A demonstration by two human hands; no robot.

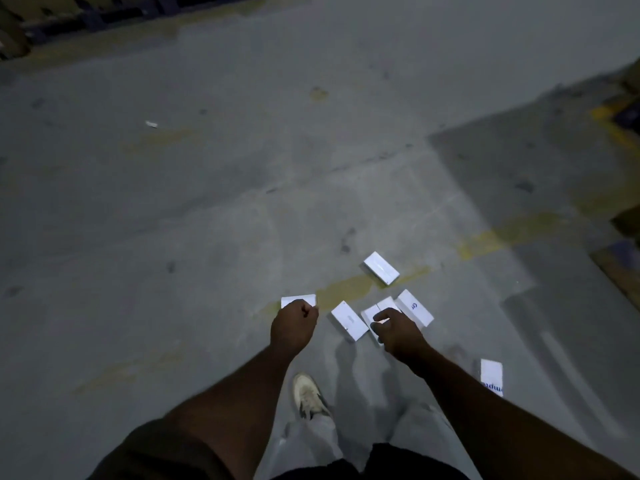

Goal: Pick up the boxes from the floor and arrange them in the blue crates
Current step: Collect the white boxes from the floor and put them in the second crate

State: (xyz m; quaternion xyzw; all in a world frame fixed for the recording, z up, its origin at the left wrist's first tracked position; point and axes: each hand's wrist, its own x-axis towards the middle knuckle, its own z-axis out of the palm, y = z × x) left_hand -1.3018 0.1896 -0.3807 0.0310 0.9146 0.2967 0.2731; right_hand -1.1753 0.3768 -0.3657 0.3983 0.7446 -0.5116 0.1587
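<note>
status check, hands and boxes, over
Left hand grips a white box. Right hand on another box, grasp unclear. Four more boxes loose on the floor. No blue crates in view, path clear.

Dim, soft picture; broad shadow at right, edges bent by wide-angle.

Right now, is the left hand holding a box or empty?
Holding: the left hand grips a white box, fingers curled round its near edge.
</note>
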